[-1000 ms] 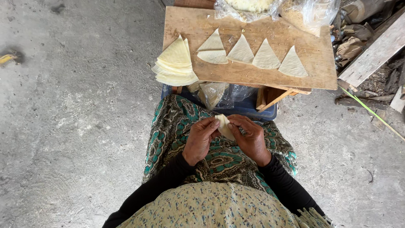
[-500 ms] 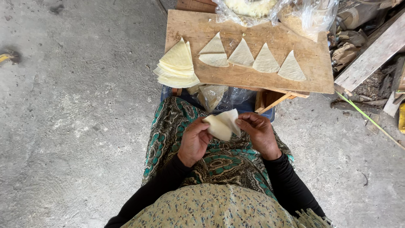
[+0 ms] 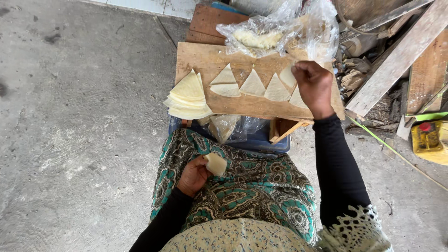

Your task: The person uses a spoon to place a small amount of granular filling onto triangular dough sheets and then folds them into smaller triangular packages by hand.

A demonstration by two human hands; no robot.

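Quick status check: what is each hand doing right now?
Left hand holds folded dough cone over lap. Right hand reaches to plastic bag at wooden board. Nothing in the way.

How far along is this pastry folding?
Four folded triangles already lie in a row on the wooden board. In hand: the left hand holds a half-shaped dough cone over the lap, while the right hand reaches toward the plastic bag. Left: a stack of unfolded wrappers.

Matt, pale dough sheets (image 3: 188, 97) lie on a rough wooden board (image 3: 205, 60); the bag (image 3: 280, 32) is glossy, probably thin plastic.
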